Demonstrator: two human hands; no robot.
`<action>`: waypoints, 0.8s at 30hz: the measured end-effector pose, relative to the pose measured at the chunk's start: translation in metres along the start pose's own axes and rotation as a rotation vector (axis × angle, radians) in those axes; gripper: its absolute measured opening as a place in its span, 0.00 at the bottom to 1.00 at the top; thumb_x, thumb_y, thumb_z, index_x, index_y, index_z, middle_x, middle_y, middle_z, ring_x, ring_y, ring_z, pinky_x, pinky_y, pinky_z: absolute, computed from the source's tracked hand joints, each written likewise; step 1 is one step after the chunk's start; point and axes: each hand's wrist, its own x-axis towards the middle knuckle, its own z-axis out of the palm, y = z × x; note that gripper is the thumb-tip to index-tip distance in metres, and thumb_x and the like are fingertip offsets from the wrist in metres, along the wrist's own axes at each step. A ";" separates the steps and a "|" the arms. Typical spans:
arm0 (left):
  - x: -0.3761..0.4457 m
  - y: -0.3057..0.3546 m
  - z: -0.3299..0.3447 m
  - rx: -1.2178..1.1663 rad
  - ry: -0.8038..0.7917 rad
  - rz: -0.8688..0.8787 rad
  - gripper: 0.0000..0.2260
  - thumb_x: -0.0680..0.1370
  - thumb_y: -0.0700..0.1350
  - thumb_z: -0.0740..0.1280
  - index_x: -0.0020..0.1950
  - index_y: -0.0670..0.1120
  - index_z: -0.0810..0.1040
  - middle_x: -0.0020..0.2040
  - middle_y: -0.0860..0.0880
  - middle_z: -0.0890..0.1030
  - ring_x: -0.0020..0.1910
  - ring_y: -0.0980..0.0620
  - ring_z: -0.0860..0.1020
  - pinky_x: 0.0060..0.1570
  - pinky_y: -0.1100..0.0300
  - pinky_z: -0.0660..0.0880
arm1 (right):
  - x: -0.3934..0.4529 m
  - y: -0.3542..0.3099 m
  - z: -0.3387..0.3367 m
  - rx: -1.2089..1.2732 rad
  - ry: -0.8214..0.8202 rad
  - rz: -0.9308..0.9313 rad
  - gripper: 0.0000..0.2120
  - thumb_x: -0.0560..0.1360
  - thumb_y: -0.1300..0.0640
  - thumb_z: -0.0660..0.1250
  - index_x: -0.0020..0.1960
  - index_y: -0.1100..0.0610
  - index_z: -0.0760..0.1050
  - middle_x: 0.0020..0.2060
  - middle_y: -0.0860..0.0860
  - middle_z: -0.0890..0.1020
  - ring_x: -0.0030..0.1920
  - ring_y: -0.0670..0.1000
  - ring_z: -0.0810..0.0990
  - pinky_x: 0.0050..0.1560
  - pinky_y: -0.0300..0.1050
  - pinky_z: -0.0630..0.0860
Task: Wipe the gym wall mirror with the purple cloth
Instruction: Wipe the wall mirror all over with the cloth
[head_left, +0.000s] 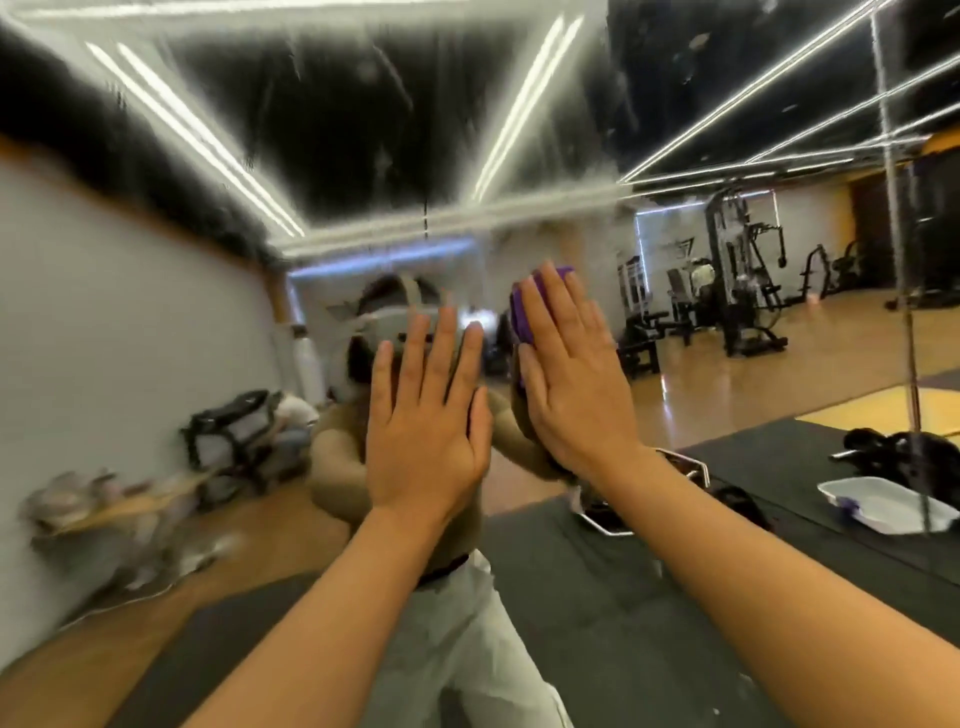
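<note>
Nearest the camera, the left hand (423, 415) was laid flat on the mirror (156, 322) with straight fingers and nothing held, while just beside it the right hand (569, 374) was pressed, fingers straight, over the purple cloth (519, 317), which was pinned between palm and glass and lay up and left of the palm, its long axis seemingly running upright along the fingers. Most of the cloth was hidden under that hand, only its upper and left edges showing. Beyond, streaks and haze were spread over the upper glass, where reflections were blurred and hard to make out.
</note>
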 end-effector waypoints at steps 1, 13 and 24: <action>0.000 0.000 -0.001 -0.002 -0.004 -0.001 0.25 0.84 0.49 0.54 0.81 0.45 0.62 0.81 0.42 0.60 0.80 0.42 0.56 0.80 0.45 0.45 | -0.010 -0.002 0.000 -0.004 -0.007 0.004 0.26 0.84 0.53 0.52 0.80 0.60 0.58 0.80 0.58 0.58 0.81 0.56 0.53 0.81 0.52 0.48; 0.006 0.002 -0.026 -0.116 -0.133 -0.075 0.26 0.81 0.46 0.61 0.79 0.45 0.64 0.79 0.44 0.62 0.79 0.45 0.60 0.76 0.46 0.54 | -0.043 -0.006 -0.018 -0.038 -0.218 -0.023 0.29 0.84 0.54 0.53 0.81 0.56 0.48 0.82 0.50 0.49 0.82 0.52 0.46 0.81 0.48 0.43; 0.056 -0.004 -0.013 -0.056 -0.138 -0.101 0.24 0.85 0.47 0.54 0.81 0.43 0.58 0.80 0.43 0.58 0.80 0.44 0.57 0.79 0.47 0.44 | -0.034 -0.001 -0.025 -0.059 -0.347 -0.137 0.30 0.85 0.51 0.51 0.82 0.57 0.44 0.82 0.52 0.41 0.82 0.55 0.43 0.81 0.52 0.43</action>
